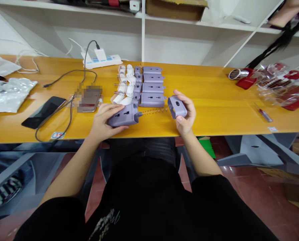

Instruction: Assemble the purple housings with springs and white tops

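A seated person in a black T-shirt works with both bare hands above a yellow wooden surface (pixel 209 110). The left hand (pixel 103 122), its grip closed partway, thumb apart from the fingers, holds a slotted purple housing (pixel 123 115) near the front edge. The right hand (pixel 186 112), grip likewise partly closed, clasps a hollow purple cap (pixel 177 107) between thumb and fingers, its open side turned toward the housing. A thin metal spring (pixel 154 111) stretches between the two parts. Just behind them, four more purple housings (pixel 152 87) stand in a column, beside white pieces (pixel 129 90) and loose coils. To the left lie two phones (pixel 43 112), a dark cable (pixel 70 113) and a power strip (pixel 103 62); a small screwdriver (pixel 264 113) lies far right.
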### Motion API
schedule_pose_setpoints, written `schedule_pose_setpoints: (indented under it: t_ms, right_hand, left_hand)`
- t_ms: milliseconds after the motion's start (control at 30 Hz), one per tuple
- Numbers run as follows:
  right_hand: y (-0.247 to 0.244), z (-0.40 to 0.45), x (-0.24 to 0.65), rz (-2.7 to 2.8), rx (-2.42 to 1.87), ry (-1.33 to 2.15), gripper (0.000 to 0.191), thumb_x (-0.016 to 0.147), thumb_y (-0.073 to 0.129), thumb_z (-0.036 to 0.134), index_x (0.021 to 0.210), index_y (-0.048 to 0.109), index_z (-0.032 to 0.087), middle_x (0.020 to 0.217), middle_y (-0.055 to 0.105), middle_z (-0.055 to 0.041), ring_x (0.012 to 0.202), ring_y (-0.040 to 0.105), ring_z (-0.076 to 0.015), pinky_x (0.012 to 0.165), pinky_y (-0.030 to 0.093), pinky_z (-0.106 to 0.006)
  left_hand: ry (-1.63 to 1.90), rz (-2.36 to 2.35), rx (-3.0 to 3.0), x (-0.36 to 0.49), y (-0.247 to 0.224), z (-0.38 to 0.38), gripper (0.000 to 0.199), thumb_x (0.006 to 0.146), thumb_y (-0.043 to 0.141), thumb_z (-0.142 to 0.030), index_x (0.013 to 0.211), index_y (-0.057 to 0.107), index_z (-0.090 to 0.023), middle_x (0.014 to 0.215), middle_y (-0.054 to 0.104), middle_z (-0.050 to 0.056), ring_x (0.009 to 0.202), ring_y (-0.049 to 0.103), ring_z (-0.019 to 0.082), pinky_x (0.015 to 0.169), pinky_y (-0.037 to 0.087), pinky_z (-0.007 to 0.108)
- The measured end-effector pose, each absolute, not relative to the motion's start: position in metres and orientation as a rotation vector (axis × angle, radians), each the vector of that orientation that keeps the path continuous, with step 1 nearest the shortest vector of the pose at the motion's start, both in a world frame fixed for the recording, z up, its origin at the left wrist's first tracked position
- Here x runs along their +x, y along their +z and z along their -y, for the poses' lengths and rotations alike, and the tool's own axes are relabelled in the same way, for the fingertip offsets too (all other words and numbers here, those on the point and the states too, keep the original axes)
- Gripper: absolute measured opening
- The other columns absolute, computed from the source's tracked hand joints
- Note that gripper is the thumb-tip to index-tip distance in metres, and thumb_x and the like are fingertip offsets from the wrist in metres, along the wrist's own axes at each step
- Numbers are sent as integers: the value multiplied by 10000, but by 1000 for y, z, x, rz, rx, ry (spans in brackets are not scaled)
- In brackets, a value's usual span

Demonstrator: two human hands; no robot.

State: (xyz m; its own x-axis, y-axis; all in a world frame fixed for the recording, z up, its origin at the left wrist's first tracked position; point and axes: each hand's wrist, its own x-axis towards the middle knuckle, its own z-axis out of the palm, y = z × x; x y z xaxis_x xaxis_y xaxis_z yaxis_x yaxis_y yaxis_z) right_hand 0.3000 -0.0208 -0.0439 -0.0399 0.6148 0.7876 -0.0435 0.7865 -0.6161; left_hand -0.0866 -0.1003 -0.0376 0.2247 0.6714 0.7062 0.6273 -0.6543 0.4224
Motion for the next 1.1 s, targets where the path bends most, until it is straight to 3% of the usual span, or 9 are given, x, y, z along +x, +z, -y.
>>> schedule_pose_setpoints:
  t_ms: [200,400,600,767,1100]
  right_hand:
    - [-40,28,297,1605,-461,601,934,847,862,997,1572,752,419,1711,767,-86,1711,668,-465,1458,477,-762]
    - [-37,32,295,1636,-532,761,1005,754,957,970,1550,759,389,1757,732,-107,1798,561,-489,1518,391,-764]
    - [-45,39,288,1799,-490,846,995,806,1059,753,1651,710,359,1787,703,-140,1755,622,-433,1446,547,-681]
    - [-49,45,285,1953,-406,850,978,841,1111,547,1715,687,438,1751,724,-96,1693,677,-383,1369,636,-627]
    - [-39,48,288,1982,-327,902,873,849,1122,460,1629,732,420,1685,730,-102,1650,692,-378,1391,604,-630]
  left_hand:
    - [1494,-1171,2489,-84,-38,100,812,913,1076,-642,1623,808,-355,1497,864,119,1355,813,396,1220,635,639]
    - [1455,-1190,2482,-85,-38,101,808,924,1063,-649,1632,806,-357,1491,850,122,1367,793,404,1240,628,663]
    - [1460,-1115,2561,-79,-38,103,770,942,1058,-609,1631,809,-372,1470,858,121,1322,805,393,1212,648,634]
    - [1423,-1167,2581,-68,-40,108,748,948,1034,-652,1600,819,-355,1458,854,131,1313,806,395,1209,649,649]
    - [1393,-1144,2586,-62,-40,112,770,980,1010,-651,1649,773,-353,1500,834,140,1342,785,386,1236,630,637]
